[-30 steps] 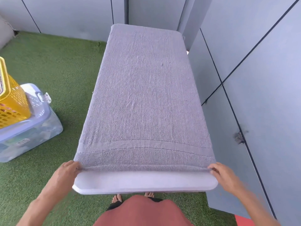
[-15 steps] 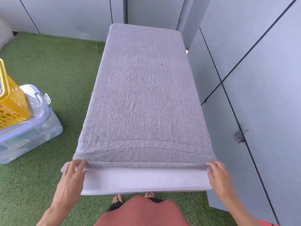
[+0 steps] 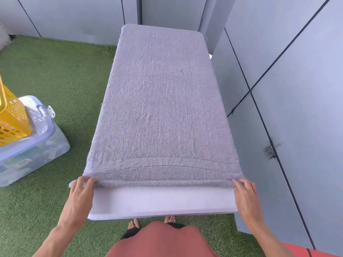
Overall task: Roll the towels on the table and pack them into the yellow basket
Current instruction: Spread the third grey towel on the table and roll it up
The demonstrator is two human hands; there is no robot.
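You're pinching the grey towel's (image 3: 163,108) near hem, left hand (image 3: 81,193) and right hand (image 3: 245,195) each curled on a corner; it's lying lengthwise on the table (image 3: 163,203), stretching away, so roll forward; yellow basket (image 3: 11,119) sitting far left.

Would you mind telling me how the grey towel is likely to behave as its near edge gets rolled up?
The grey towel looks floppy: its near hem already curls under the left hand and right hand. Its looped pile probably grips itself, so a roll should hold. It drapes over the table edges, so the overhang may sag and skew the roll.
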